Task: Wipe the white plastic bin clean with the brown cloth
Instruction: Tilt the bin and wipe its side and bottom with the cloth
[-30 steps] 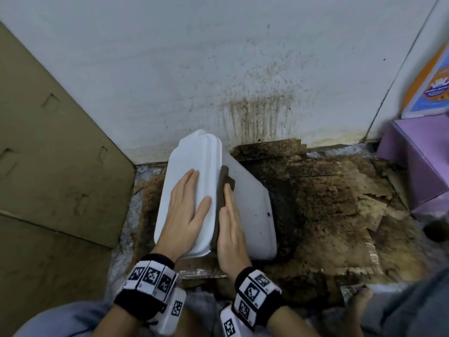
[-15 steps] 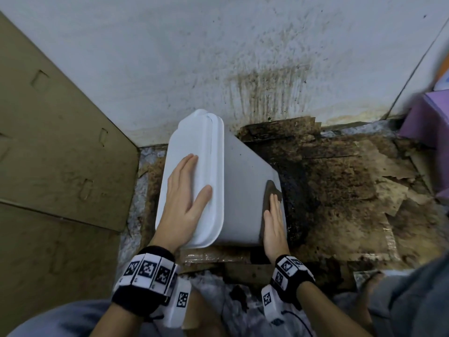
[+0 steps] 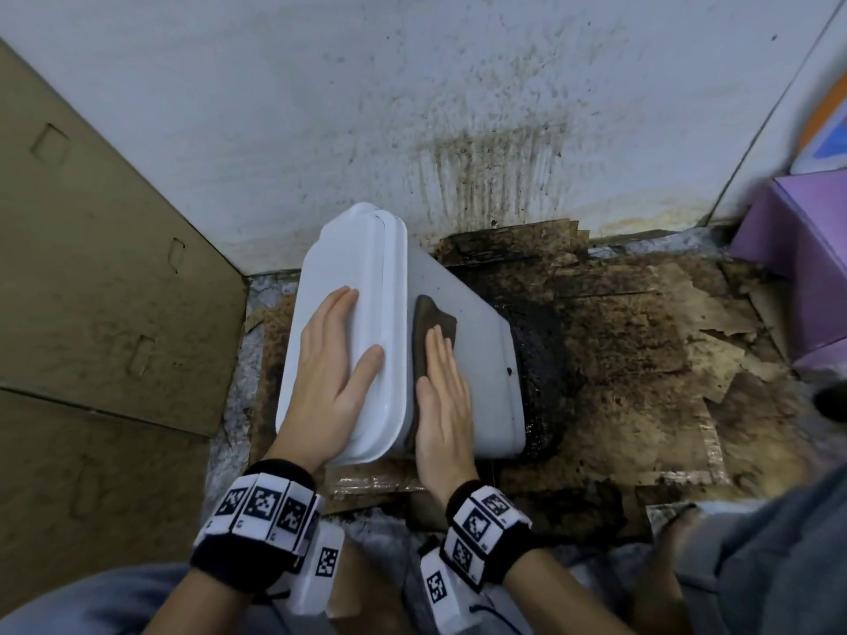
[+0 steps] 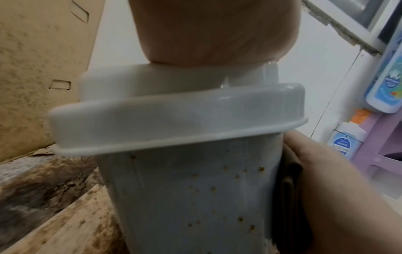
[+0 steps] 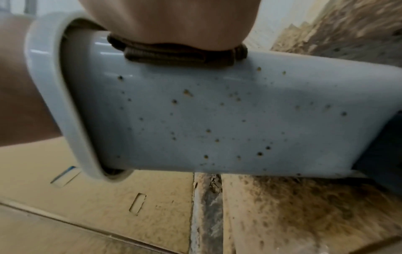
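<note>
The white plastic bin stands tilted on the dirty floor with its lid on. My left hand lies flat on the lid, fingers straight. My right hand presses the folded brown cloth flat against the bin's right side, just under the lid's rim. The wrist views show the near wall of the bin dotted with brown specks, and the cloth squeezed under my palm.
Stained, torn cardboard covers the floor to the right, with a dark wet patch beside the bin. A splattered white wall rises behind. A brown cardboard box stands left, a purple box right.
My right hand has slid the cloth across the bin's side from the right edge back toward the lid's rim. The left hand stays flat on the lid.
</note>
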`<state>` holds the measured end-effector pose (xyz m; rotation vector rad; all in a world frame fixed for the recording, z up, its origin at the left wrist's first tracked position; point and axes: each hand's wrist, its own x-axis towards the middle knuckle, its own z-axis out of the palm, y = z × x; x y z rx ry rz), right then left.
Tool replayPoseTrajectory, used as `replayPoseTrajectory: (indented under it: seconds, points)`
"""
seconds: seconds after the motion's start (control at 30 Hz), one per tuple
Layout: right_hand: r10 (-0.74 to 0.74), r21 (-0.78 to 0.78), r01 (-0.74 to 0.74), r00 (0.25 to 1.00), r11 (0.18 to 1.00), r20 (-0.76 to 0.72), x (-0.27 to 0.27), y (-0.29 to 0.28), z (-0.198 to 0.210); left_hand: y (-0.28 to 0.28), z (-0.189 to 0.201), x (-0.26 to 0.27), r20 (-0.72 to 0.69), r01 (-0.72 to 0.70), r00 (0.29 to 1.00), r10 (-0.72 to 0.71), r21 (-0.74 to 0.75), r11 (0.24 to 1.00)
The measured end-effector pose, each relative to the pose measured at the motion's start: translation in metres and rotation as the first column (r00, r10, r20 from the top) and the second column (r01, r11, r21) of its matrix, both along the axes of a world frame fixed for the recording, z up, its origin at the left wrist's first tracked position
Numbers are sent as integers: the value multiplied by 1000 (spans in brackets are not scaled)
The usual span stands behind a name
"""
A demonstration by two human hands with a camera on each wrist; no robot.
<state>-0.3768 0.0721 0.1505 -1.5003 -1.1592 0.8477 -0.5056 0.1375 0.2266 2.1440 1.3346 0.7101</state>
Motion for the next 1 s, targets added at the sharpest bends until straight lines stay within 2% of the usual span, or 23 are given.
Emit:
replayPoseTrajectory:
  seconds: [0.17,0.27,0.33,0.47,0.6,0.77,0.93,1.0]
  points:
    - [18,80,-26,995,996,93,9,-2,-14,0,1,0,24,-3,1000,3,-9,1000]
    - [-11,77,5,997,997,81,20,-3,-35,0,3,0,38,-6,999,8,-32,999]
    - [-64,4,64,997,998,37,28,-6,-56,-1,3,-1,46,-11,999,13,-47,999]
    - [-181,-290,134,973,947,-141,47,-6,-82,0,4,-3,63,-12,998,15,-53,999]
    - [-231,-420,148,960,895,-155,57,-3,-82,-1,4,-2,62,-12,998,15,-60,998]
    - [-285,-423,174,934,889,-215,58,-2,-74,-1,5,-2,54,-15,998,18,-52,999]
    - [-196,-410,135,975,902,-110,49,-1,-74,-2,6,0,14,-13,1000,14,-41,999]
    - [-221,-397,143,962,906,-158,39,-2,-60,-3,6,3,-11,-2,1000,2,-45,999]
